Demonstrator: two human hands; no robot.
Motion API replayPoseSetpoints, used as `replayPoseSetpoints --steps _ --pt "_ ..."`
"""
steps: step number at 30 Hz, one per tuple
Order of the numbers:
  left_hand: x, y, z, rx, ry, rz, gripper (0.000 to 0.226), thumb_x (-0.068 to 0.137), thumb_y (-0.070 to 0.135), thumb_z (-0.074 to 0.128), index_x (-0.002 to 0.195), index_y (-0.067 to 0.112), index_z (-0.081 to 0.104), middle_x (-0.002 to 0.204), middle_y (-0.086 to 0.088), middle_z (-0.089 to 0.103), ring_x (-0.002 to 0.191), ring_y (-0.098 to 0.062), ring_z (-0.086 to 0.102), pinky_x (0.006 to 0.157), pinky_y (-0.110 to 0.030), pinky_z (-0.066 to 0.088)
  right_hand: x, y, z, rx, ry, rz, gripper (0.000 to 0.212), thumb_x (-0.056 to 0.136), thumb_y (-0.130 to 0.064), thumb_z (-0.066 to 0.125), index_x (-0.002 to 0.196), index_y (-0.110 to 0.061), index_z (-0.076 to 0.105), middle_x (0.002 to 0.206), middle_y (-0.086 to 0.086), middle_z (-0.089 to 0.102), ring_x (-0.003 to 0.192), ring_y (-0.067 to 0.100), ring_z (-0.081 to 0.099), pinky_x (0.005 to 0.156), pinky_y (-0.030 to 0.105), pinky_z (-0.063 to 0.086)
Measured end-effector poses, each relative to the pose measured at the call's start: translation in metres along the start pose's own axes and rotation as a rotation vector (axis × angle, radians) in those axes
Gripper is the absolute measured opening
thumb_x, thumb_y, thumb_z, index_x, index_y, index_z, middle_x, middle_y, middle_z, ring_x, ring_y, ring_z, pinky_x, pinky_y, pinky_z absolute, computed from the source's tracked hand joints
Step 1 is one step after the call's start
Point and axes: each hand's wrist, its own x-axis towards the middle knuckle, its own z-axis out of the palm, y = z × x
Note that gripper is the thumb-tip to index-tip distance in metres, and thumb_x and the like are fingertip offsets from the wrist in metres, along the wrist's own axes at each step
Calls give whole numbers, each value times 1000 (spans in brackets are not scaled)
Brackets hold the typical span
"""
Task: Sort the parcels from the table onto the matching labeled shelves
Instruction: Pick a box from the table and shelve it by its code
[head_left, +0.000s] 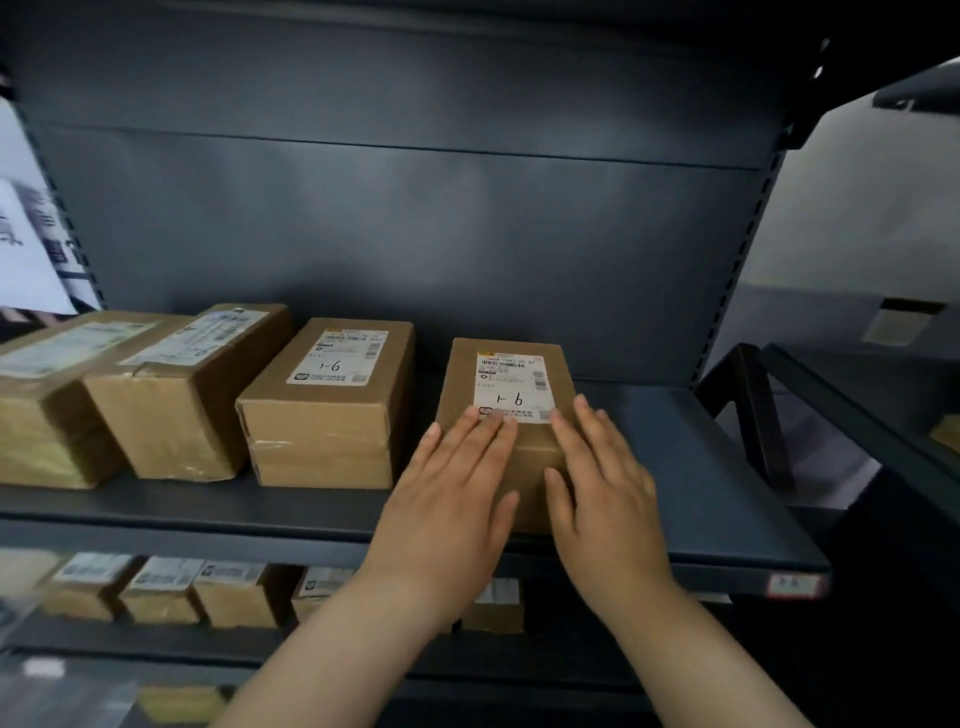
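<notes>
Small brown cardboard parcel (506, 410), white label marked "9-1", sits on dark grey metal shelf (727, 499). Left hand (447, 499) and right hand (608, 493) lie flat on its near end, fingers spread, no grip closed. Three more brown cardboard boxes (327, 405) left of the hands, same shelf.

Shelf (701, 467) free rt; boxes (322, 410) lt.

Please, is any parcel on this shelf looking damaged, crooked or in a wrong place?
Nothing serious. The parcel under both hands sits square on the shelf, apart from its neighbours. The second box from the left lies at an angle, its tape wrinkled. No box looks crushed or torn.
</notes>
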Motion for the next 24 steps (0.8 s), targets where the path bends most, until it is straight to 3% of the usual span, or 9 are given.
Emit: replayPoseSetpoints --steps 3,6,11,20,22,24 --pt "-1 1 7 82 -6 9 61 84 39 50 139 15 45 143 -3 47 135 -16 37 109 -43 21 0 6 3 -66 24 -71 47 93 -34 33 139 -25 40 146 0 42 136 21 36 101 40 36" --pt "2 -1 12 102 10 7 61 83 35 54 139 12 46 143 -7 47 135 -21 40 109 -46 21 11 9 7 -71 -8 -64 46 93 -35 32 136 -26 44 144 -1 46 135 23 39 99 44 40" --pt "17 -14 19 98 17 6 64 82 27 63 141 10 43 146 -9 42 138 -23 33 111 -46 18 29 8 17 -39 -90 -66 45 95 -23 48 140 -25 42 150 -1 37 142 22 28 107 44 30" --pt "31 -32 30 74 13 62 69 81 24 66 142 9 38 149 -10 39 140 -23 28 112 -47 14 39 1 18 -81 -123 -37 49 96 -23 47 144 -25 36 154 -1 30 141 21 27 109 40 26" --pt "32 -35 28 47 -11 77 69 86 25 62 146 10 31 153 -9 30 143 -20 18 114 -43 8 42 -1 16 -118 -158 -30 51 98 -25 42 147 -27 28 156 -3 23 144 19 18 112 38 21" --pt "35 -39 25 6 -44 104 68 96 29 47 151 15 11 158 -2 2 143 -13 -8 115 -33 -7 40 -3 13 -159 -165 -19 54 100 -29 37 150 -30 17 159 -5 11 147 16 5 115 37 13"
